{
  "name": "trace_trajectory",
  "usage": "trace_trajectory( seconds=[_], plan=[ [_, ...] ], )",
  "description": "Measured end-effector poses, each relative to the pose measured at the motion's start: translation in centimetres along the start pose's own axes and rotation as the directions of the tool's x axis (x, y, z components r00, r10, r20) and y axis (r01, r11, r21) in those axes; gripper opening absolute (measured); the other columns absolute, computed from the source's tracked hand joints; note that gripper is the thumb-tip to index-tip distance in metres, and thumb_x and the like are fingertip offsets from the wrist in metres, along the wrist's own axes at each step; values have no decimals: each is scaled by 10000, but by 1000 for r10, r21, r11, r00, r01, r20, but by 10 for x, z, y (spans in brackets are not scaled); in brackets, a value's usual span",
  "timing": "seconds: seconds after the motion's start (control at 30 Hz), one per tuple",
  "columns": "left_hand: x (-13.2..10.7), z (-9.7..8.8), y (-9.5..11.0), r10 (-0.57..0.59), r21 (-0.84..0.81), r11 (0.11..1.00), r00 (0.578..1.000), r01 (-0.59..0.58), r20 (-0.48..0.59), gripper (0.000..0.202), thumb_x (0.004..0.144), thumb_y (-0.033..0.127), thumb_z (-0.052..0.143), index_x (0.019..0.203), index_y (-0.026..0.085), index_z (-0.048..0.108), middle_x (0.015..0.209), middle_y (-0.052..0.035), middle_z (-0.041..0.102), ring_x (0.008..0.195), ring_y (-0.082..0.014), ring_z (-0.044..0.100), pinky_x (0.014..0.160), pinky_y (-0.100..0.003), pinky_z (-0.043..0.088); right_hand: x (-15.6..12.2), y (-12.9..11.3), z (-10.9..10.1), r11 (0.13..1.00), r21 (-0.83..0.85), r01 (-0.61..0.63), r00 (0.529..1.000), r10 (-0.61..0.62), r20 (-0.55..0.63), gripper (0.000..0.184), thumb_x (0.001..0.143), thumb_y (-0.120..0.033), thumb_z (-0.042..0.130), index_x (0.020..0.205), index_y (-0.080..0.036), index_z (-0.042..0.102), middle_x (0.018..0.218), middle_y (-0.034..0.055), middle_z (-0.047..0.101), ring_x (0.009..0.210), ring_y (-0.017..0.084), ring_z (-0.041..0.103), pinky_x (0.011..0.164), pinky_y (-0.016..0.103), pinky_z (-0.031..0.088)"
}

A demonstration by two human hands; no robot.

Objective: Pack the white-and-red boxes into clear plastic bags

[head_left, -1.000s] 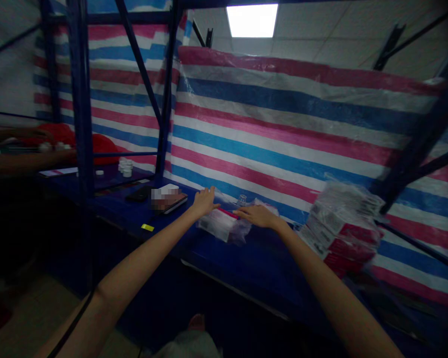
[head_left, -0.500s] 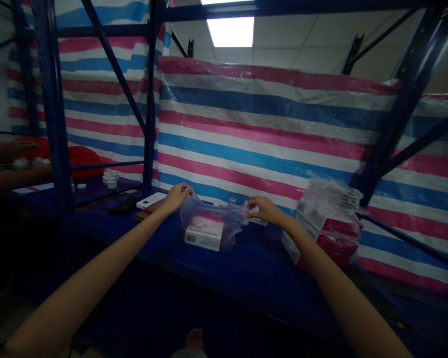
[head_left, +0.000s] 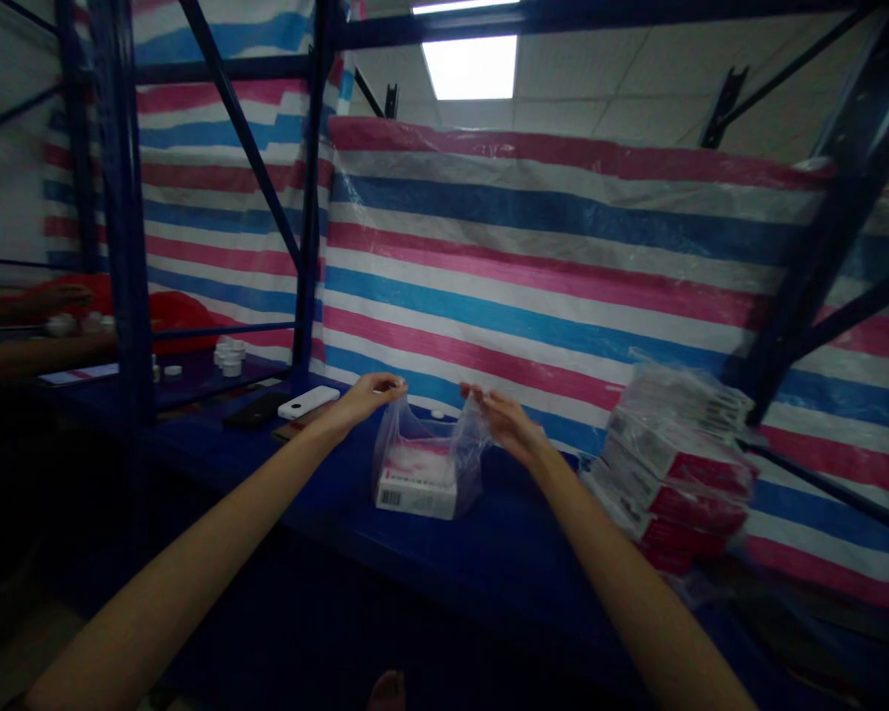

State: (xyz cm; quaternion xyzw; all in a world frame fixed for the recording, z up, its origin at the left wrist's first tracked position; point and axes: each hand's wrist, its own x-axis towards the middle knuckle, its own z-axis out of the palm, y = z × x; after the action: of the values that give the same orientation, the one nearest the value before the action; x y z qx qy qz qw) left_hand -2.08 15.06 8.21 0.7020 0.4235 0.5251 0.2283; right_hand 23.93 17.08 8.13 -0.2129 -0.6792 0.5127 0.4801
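Observation:
A small white and pink box [head_left: 418, 484] with a barcode on its front sits inside a clear plastic bag [head_left: 471, 459] on the blue shelf. My left hand [head_left: 374, 392] pinches the bag's upper left edge between thumb and fingers. On the other side, my right hand [head_left: 505, 420] has its fingers at the bag's upper right edge, holding the film up. Between the two hands the bag's mouth sags above the box. Part of the film on the right is hidden by my fingers.
Bagged pink and white boxes [head_left: 682, 474] are stacked at right. Leftward lie a white device [head_left: 308, 402], a black phone-like object [head_left: 256, 410] and several white jars [head_left: 229, 357]. Behind the blue rack post [head_left: 122, 217] another person's arms [head_left: 44, 357] show. Striped sheeting [head_left: 474, 267] hangs behind.
The bag's mouth has been drawn up higher, and its sides now stand more upright around the box. My right hand has turned with its fingers more extended. The view has shifted slightly.

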Motion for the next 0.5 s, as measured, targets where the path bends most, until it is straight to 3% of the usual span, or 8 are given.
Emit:
trace_trajectory(
  seconds=[0.07, 0.13, 0.2, 0.27, 0.4, 0.5],
  plan=[
    [-3, 12, 5, 192, 91, 976, 980, -197, 56, 180, 753, 307, 586, 853, 160, 617, 934, -46, 608, 897, -180, 529, 819, -316, 389, 3, 30, 29, 993, 113, -44, 999, 42, 21, 504, 680, -408, 656, 1143, -246, 540, 1217, 58, 551, 1124, 205, 487, 946, 354, 367],
    [-1, 24, 10, 358, 180, 907, 922, -381, 149, 141, 761, 289, 604, 858, 189, 625, 1005, -35, 583, 975, -186, 485, 887, -340, 344, 11, 55, 54, 997, 77, 2, 1000, 0, -29, 514, 647, -382, 681, 1123, -255, 533, 1151, 34, 579, 1076, 188, 507, 940, 342, 370],
    [4, 34, 12, 421, 198, 859, 871, -473, 253, 94, 751, 257, 628, 825, 199, 631, 1019, -26, 572, 983, -180, 466, 904, -341, 325, 21, 69, 70, 997, -19, 79, 996, -80, -36, 432, 624, -355, 682, 1024, -234, 570, 1059, 21, 599, 1019, 182, 517, 913, 325, 384],
    [10, 39, 10, 421, 178, 860, 861, -479, 284, 61, 740, 224, 641, 792, 192, 635, 1017, -29, 572, 980, -179, 464, 897, -337, 330, 27, 73, 73, 993, -59, 107, 994, -107, -13, 339, 638, -325, 647, 955, -220, 586, 997, 18, 602, 967, 181, 522, 872, 313, 403],
    [21, 32, 0, 391, 67, 909, 897, -412, 205, 70, 723, 215, 653, 770, 163, 650, 995, -60, 583, 988, -187, 495, 899, -344, 349, 25, 64, 58, 997, -73, -19, 999, 22, 36, 230, 710, -271, 538, 925, -203, 589, 904, 19, 603, 801, 155, 536, 768, 287, 426],
    [29, 23, -2, 348, -77, 937, 889, -340, 299, 94, 698, 231, 672, 733, 144, 665, 904, -60, 619, 892, -173, 559, 827, -312, 412, 28, 56, 56, 977, -211, -15, 983, 53, 174, 184, 755, -306, 538, 884, -190, 600, 839, 19, 591, 756, 145, 518, 752, 288, 418]
  ],
)
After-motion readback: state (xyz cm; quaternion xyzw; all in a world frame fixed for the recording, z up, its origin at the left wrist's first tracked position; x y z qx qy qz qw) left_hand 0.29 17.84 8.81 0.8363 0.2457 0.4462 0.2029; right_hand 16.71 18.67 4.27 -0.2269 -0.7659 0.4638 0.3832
